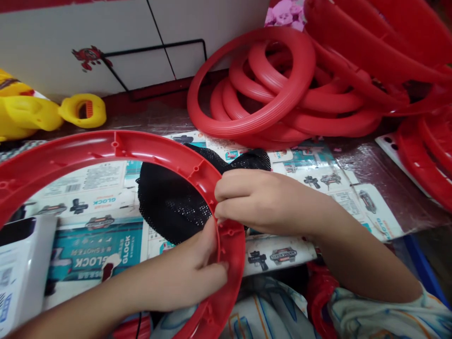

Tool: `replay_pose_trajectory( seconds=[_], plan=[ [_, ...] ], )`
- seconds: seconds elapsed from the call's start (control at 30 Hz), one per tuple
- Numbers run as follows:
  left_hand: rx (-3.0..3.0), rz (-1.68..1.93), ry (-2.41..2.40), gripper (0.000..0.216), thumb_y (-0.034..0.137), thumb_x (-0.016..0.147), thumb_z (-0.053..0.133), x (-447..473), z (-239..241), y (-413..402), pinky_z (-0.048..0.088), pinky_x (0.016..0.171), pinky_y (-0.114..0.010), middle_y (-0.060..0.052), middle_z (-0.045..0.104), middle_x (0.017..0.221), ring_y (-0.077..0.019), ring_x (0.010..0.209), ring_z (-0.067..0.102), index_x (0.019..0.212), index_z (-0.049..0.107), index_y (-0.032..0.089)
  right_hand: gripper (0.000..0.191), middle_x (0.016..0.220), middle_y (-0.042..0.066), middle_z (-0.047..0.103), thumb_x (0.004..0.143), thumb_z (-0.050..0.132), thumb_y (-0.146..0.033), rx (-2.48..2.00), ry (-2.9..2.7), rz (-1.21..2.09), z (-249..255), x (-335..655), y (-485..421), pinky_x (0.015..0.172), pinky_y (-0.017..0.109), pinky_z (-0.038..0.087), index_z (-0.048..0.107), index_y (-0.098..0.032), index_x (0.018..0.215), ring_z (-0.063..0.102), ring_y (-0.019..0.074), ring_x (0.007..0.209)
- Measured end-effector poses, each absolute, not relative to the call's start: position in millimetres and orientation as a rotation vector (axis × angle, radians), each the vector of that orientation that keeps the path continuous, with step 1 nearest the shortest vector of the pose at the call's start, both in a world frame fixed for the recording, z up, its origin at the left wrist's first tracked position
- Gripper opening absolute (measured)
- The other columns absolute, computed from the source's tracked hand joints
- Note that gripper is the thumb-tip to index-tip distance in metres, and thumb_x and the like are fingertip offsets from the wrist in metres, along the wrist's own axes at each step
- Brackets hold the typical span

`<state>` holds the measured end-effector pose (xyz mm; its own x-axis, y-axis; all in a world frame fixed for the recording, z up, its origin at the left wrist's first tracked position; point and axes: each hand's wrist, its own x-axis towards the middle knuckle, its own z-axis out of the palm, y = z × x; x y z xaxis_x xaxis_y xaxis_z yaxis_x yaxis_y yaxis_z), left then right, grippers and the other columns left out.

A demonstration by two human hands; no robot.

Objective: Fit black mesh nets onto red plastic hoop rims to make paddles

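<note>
A large red plastic ring (116, 146) lies tilted across my lap and the table, its ribbed inner side facing up. Black mesh netting (165, 202) sits bunched inside and under the ring's right part. My left hand (190, 273) grips the ring's right edge from below, thumb on top. My right hand (254, 202) is closed in a pinch at the ring's rim, fingers pressed on the netting where it meets the rim.
A heap of red rings (282, 94) fills the back right, more red rings (431, 155) at the right edge. Yellow plastic toys (45, 113) lie back left. Printed cardboard sheets (318, 179) cover the table. A white box (21, 268) stands at left.
</note>
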<state>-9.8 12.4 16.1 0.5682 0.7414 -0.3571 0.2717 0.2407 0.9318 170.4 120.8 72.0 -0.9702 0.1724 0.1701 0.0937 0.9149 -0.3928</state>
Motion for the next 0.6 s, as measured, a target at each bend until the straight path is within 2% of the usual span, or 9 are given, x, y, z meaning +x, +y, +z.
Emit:
replay_pose_trajectory(
  seconds=[0.13,0.33,0.43,0.6],
  plan=[
    [1.338,0.374,0.987,0.062,0.019,0.085,0.052,-12.5,15.3,9.8,0.035,0.110,-0.049,-0.010,0.045,0.141,-0.0308,0.131,0.041,0.143,0.030,0.024,0.027,0.079,0.004,0.057,0.092,0.047,-0.007,-0.196,-2.829,0.569,70.0,168.9,122.3,0.066,0.024,0.039,0.069,-0.011,0.076,0.046,0.0130,0.075],
    [1.284,0.321,1.032,0.051,0.031,0.090,0.051,-11.9,17.9,8.9,0.038,0.108,-0.050,-0.011,0.047,0.138,-0.0304,0.125,0.045,0.137,0.034,0.022,0.025,0.075,0.004,0.059,0.089,0.051,-0.006,-0.158,-2.773,0.642,69.3,169.9,126.7,0.067,0.024,0.041,0.073,-0.009,0.078,0.049,0.0127,0.073],
    [1.233,0.381,1.001,0.048,0.029,0.091,0.051,-9.0,18.7,6.8,0.040,0.106,-0.046,-0.011,0.049,0.135,-0.0272,0.121,0.049,0.136,0.034,0.022,0.023,0.075,0.003,0.058,0.090,0.052,-0.007,-0.167,-2.789,0.657,69.7,170.4,127.9,0.067,0.023,0.041,0.073,-0.011,0.080,0.050,0.0121,0.074],
    [0.865,0.571,0.817,0.048,0.025,0.091,0.056,-0.9,20.1,4.0,0.049,0.093,-0.032,-0.006,0.057,0.125,-0.0187,0.107,0.059,0.135,0.036,0.029,0.021,0.076,0.002,0.058,0.091,0.053,-0.009,-0.183,-2.793,0.686,73.8,171.8,127.0,0.068,0.022,0.042,0.072,-0.012,0.081,0.051,0.0113,0.074]
  ],
)
